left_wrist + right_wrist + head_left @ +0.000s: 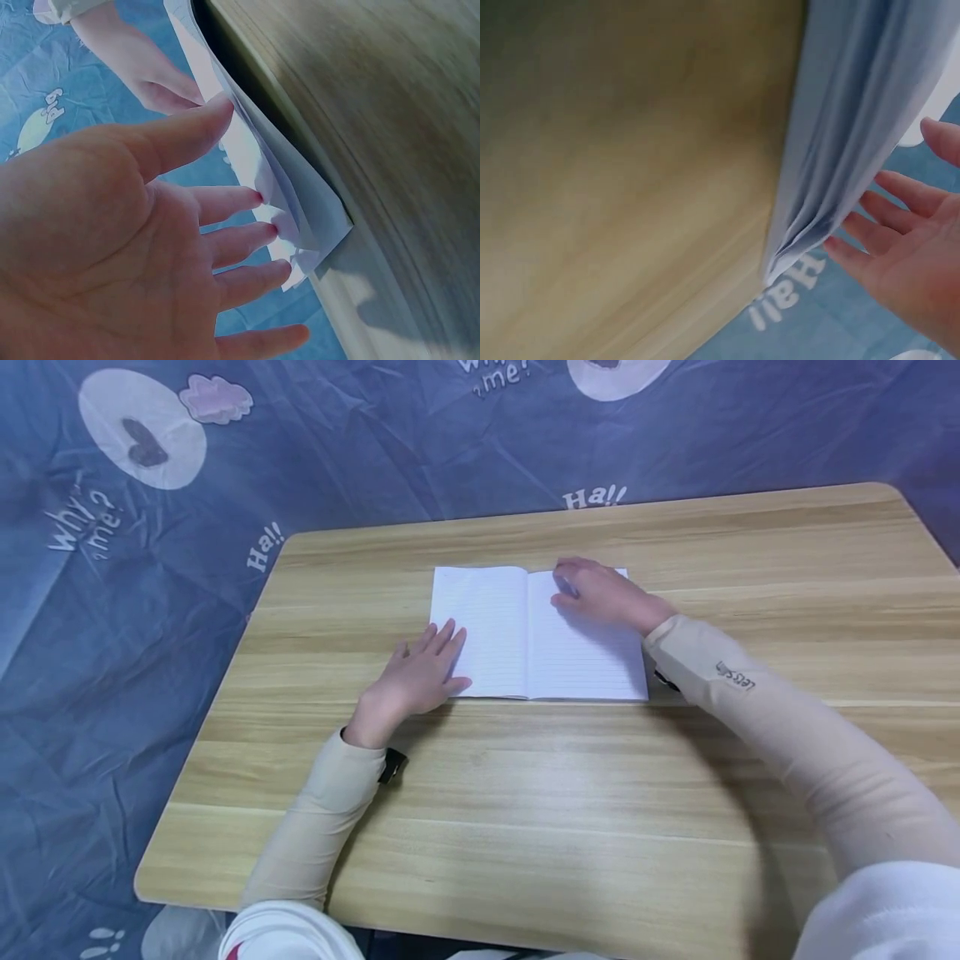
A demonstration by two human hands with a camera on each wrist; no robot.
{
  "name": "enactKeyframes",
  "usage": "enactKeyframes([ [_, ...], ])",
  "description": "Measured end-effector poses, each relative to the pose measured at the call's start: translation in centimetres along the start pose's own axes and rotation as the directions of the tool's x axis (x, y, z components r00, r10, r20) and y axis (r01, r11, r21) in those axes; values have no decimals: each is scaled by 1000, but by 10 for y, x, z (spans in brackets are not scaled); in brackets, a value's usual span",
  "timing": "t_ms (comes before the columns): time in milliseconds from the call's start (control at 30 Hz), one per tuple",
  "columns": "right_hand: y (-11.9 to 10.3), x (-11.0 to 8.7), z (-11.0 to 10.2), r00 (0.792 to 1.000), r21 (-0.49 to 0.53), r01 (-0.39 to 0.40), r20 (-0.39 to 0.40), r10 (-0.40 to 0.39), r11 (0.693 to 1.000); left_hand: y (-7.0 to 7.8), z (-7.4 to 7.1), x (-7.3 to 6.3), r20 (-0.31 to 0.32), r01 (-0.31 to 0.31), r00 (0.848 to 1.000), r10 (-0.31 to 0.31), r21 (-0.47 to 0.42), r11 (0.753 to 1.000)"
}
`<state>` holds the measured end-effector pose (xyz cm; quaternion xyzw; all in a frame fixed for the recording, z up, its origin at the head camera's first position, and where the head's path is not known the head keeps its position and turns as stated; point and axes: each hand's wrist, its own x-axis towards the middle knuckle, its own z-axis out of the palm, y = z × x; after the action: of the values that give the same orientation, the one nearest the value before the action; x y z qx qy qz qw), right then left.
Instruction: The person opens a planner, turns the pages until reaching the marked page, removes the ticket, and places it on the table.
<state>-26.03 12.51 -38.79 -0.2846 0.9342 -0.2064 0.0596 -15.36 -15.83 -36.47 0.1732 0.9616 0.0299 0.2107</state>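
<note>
An opened notebook (491, 635) with lined white pages lies on the wooden table. My left hand (423, 677) has its fingers spread, their tips resting on the lower left part of the left page. From below, in the left wrist view, the left fingertips meet the page edges (281, 176), which bow slightly apart at the corner. Over the upper part of the right page is my right hand (600, 593), palm down. Its loosely extended fingers (885, 214) reach the fanned page edges (840, 127) in the right wrist view. Neither hand grips anything.
The light wooden table (525, 810) has rounded corners and extends around the notebook on all sides. Blue printed cloth (375, 452) hangs behind the table and to its left. Beige sleeves cover both forearms, with a small dark device (392, 766) at the left wrist.
</note>
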Motion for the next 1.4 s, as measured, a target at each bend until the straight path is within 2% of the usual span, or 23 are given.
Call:
enactKeyframes([
  [167,5,3,-7,996,29,-90,19,89,996,2,0,-1,2,5,1000,-5,-8,1000],
  [300,8,4,-9,993,42,-115,18,114,993,2,-1,-2,6,8,1000,-8,-9,1000],
  [533,13,3,-13,994,59,-98,-39,100,993,3,-2,-2,5,9,1000,-8,-18,1000],
  [800,19,1,-16,992,87,-115,-34,118,990,4,-2,-2,5,8,1000,-8,-24,1000],
  [1167,33,-8,-21,988,111,-117,-88,127,987,5,-2,-2,11,10,1000,-10,-18,1000],
  [1267,39,-14,-26,981,151,-153,-96,169,977,5,-1,-2,11,10,1000,-10,-16,1000],
  [1400,47,-21,-33,961,237,-227,-101,256,945,4,0,0,13,13,1000,-13,-14,1000],
])
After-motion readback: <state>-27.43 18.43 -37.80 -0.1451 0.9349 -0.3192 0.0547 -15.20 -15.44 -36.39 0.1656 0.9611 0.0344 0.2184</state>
